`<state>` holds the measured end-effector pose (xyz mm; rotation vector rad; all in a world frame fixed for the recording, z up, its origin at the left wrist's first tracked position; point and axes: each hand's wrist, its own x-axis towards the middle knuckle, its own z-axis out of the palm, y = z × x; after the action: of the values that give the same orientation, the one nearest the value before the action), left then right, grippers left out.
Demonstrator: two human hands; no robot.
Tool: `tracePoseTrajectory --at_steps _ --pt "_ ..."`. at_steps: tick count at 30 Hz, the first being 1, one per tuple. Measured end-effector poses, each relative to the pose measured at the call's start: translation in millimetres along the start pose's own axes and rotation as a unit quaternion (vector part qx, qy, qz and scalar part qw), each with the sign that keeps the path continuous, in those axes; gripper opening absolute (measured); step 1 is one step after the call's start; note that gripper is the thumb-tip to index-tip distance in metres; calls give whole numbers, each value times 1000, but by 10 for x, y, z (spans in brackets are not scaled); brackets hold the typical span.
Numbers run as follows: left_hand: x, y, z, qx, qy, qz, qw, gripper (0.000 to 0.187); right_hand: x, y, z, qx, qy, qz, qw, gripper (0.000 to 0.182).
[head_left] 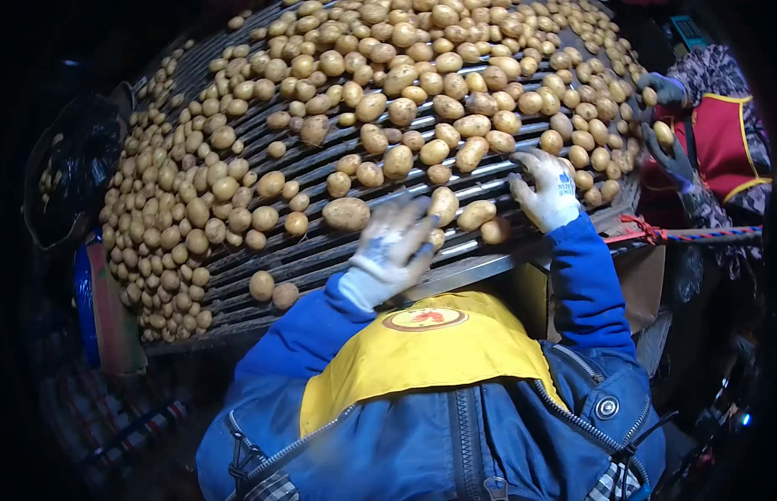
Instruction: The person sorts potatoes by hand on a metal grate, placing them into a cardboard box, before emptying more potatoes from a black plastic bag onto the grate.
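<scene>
My left hand, in a white and blue work glove, lies over the metal slats with its fingers spread and slightly blurred. Its fingertips are beside an upright potato, and a large oval potato is at its other side. No potato shows in its grasp. My right hand, in a similar dirty glove, is curved with thumb and fingers apart and holds nothing visible. Close to its fingers are a round potato and others on the slats. Between my hands lie a yellowish potato and a blurred brownish one.
Potatoes cover much of the slatted rack, heaped at the left and back. A metal edge runs before me. At the right, a co-worker's gloved hand holds a potato near a red apron. A rope and cardboard box are nearby.
</scene>
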<state>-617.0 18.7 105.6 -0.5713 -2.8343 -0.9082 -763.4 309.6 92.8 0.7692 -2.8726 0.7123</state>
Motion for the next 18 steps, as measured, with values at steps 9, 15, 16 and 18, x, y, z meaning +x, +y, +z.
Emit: tracePoseTrajectory --at_steps 9,15,16,18 --pt "-330 -747 -339 226 -62 -273 933 92 1315 -346 733 -116 -95 2 989 67" --pt "11 -447 9 46 -113 -222 967 104 548 -587 608 -33 -53 -212 975 37" --pt "20 -409 18 56 -113 -201 971 101 400 -549 457 -34 -53 -197 978 36" --pt "13 -368 84 62 -116 -182 974 99 149 -430 195 -43 -90 -158 982 36"
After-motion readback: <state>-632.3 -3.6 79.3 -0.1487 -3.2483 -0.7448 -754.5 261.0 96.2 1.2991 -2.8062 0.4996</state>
